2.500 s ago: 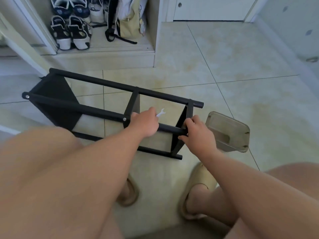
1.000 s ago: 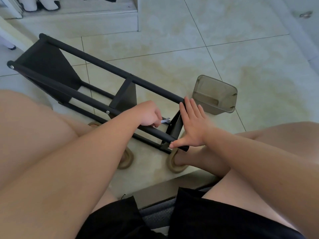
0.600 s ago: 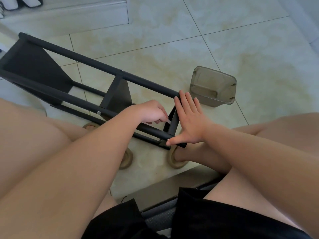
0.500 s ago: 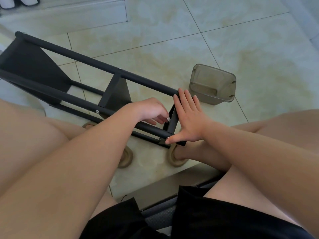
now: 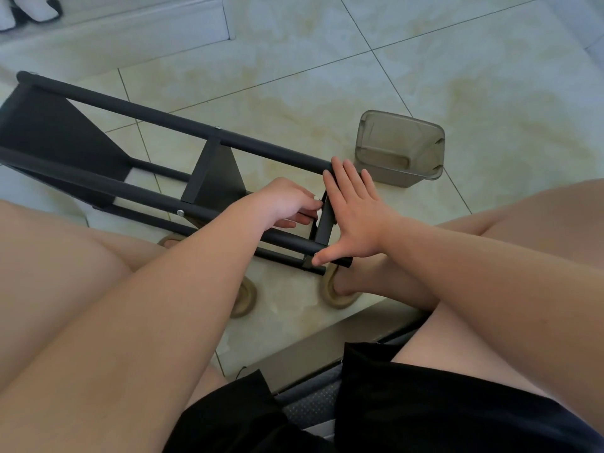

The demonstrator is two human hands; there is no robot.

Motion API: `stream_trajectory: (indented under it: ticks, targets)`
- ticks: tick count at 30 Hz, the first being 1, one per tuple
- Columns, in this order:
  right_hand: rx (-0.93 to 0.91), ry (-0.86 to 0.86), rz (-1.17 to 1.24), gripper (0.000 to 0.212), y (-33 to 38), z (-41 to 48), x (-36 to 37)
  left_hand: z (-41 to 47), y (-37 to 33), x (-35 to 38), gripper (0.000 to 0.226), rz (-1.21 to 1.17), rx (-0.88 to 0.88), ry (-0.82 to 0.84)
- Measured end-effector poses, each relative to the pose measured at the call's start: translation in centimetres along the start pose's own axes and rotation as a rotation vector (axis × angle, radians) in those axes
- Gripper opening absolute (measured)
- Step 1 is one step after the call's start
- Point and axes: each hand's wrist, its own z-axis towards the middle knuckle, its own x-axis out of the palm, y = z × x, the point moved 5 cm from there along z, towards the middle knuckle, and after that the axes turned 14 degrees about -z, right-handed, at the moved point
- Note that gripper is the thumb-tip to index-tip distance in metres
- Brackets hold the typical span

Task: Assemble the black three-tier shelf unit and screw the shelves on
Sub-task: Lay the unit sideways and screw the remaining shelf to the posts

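The black shelf unit (image 5: 49,125) lay on its side across the tiled floor (image 5: 327,76) just beyond the person's knees, likely so the fixings at its right end shelf (image 5: 325,223) could be reached. A smoky tub (image 5: 400,148) stood near that end, perhaps for hardware. The right hand (image 5: 356,210) was spread flat against that shelf's outer face, fingers straight and holding nothing, seemingly to brace it, while the left hand (image 5: 281,201) reached in from the other side, fingers curled and pinching a small pale bit (image 5: 316,198) too hidden to name, probably a fastener or tool.
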Motion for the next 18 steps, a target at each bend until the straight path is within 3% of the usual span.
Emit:
stream_trajectory:
  ticks: [9, 11, 18]
  targets:
    - [0.000, 0.002, -0.005, 0.155, 0.08, -0.04, -0.15, -0.33, -0.36, 0.08, 0.009, 0.014, 0.063, -0.027]
    - [0.000, -0.003, -0.007, 0.155, 0.10, -0.04, -0.17, -0.36, -0.30, 0.07, 0.017, 0.025, 0.057, -0.006]
    - [0.004, -0.011, -0.008, 0.156, 0.29, -0.07, -0.22, -0.96, -0.34, 0.05, 0.012, 0.133, -0.006, 0.044]
